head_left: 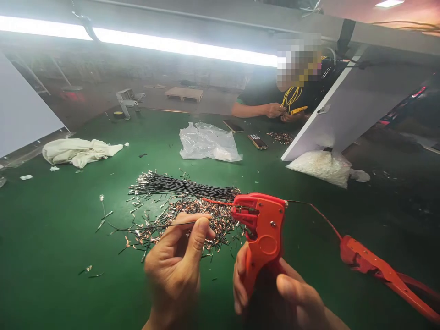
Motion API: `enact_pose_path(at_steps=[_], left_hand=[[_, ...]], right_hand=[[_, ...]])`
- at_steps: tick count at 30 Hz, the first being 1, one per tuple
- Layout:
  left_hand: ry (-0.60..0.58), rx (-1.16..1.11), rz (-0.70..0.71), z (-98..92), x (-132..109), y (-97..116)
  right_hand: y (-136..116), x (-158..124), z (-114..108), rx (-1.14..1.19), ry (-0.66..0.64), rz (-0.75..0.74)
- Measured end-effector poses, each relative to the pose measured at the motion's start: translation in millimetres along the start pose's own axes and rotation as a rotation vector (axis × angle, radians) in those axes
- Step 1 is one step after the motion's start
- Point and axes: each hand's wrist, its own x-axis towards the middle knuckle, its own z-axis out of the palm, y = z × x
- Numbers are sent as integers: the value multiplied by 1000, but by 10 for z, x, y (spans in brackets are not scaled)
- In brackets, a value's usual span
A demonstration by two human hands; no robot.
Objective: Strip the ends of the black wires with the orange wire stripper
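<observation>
Between the thumb and fingers of my left hand [182,256] a thin black wire [154,226] is pinched, its right end reaching toward the jaws of an orange-red wire stripper [266,229]. My right hand [275,284] is wrapped round the stripper's handles and holds it upright. Whether the wire end sits inside the jaws I cannot tell. Behind my left hand lies a heap of cut wire scraps [213,220] with black insulation and copper ends. A bundle of black wires [185,184] is laid out just beyond the heap.
A second wire stripper [388,275] lies at the right. Farther back are a clear plastic bag [209,142], a white cloth [80,151], two phones [257,141] and a bag of white pieces [319,167] by a slanted panel [323,107]. Across the table a person [264,98] handles yellow wires.
</observation>
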Motion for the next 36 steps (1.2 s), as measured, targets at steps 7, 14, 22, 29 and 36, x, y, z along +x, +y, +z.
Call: enact_pose_path(at_steps=[7, 14, 22, 29, 36], left_hand=[[-199, 170, 250, 15, -39, -104], [-396, 258, 426, 91, -108, -96], [-452, 218, 382, 103, -149, -81], [-446, 160, 244, 127, -135, -77], [-485, 168, 155, 111, -175, -81]], right_hand=[[-78, 90, 9, -22, 222, -134], [-192, 120, -25, -68, 334, -233], [-227, 112, -29, -236, 333, -196], [-182, 143, -6, -251, 363, -150], [-226, 148, -3, -306, 441, -172]])
